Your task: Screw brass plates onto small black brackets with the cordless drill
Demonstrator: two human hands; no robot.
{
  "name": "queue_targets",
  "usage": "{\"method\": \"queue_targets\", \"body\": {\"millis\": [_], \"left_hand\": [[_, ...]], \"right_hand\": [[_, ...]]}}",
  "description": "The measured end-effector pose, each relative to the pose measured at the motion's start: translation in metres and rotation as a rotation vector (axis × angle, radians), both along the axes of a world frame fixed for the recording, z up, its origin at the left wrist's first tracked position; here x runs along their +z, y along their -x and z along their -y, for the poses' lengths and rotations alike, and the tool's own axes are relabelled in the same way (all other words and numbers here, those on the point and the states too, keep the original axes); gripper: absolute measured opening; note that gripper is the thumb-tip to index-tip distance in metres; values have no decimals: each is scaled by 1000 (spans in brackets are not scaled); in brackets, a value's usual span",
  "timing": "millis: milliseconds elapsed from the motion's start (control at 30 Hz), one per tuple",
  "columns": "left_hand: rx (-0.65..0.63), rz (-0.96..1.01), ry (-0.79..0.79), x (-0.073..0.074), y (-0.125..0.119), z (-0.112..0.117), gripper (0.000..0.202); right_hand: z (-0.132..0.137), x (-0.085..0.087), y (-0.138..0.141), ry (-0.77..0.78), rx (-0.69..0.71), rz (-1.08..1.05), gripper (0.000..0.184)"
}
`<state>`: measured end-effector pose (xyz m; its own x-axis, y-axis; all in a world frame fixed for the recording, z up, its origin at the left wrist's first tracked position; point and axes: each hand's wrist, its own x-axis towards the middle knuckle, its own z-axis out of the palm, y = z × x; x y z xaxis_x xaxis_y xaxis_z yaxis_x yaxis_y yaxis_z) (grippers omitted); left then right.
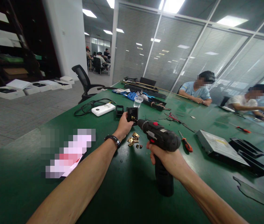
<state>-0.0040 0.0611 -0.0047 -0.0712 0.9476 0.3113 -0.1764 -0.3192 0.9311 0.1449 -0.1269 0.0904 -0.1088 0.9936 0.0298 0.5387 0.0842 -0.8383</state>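
My right hand (163, 154) is wrapped round the grip of a black cordless drill (162, 135) with red buttons. Its bit points left into a small black plastic housing (133, 112), which my left hand (124, 126) grips at its left side. A bit of brass shows inside the housing, where the bit's tip is. Just below lies a little pile of brass-coloured metal pieces (133, 139), with small dark-and-brass parts (139, 146) beside it. Behind my left hand stands another black frame-like part (119, 111).
A white device (103, 109) with a black cable lies left. Screwdrivers (187, 144), a metal-cased unit (220, 147) and black brackets are on the right. A clear plastic cup (137, 101), gloves (132, 95) and long strips lie behind. Two people (196, 90) sit at the far right.
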Motion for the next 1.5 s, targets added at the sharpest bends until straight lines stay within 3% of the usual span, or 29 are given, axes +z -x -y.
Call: {"method": "queue_targets", "body": {"millis": [500, 767, 1033, 1500], "left_hand": [[-18, 39, 19, 0, -1, 0, 57], [14, 3, -2, 2, 0, 1, 53], [20, 5, 21, -1, 0, -1, 56], [9, 5, 1, -1, 1, -1, 55]], "right_hand": [[1, 1, 1, -7, 3, -23, 32], [0, 0, 1, 7, 3, -61, 18], [2, 7, 1, 17, 20, 18, 34], [2, 4, 2, -3, 8, -27, 22]]}}
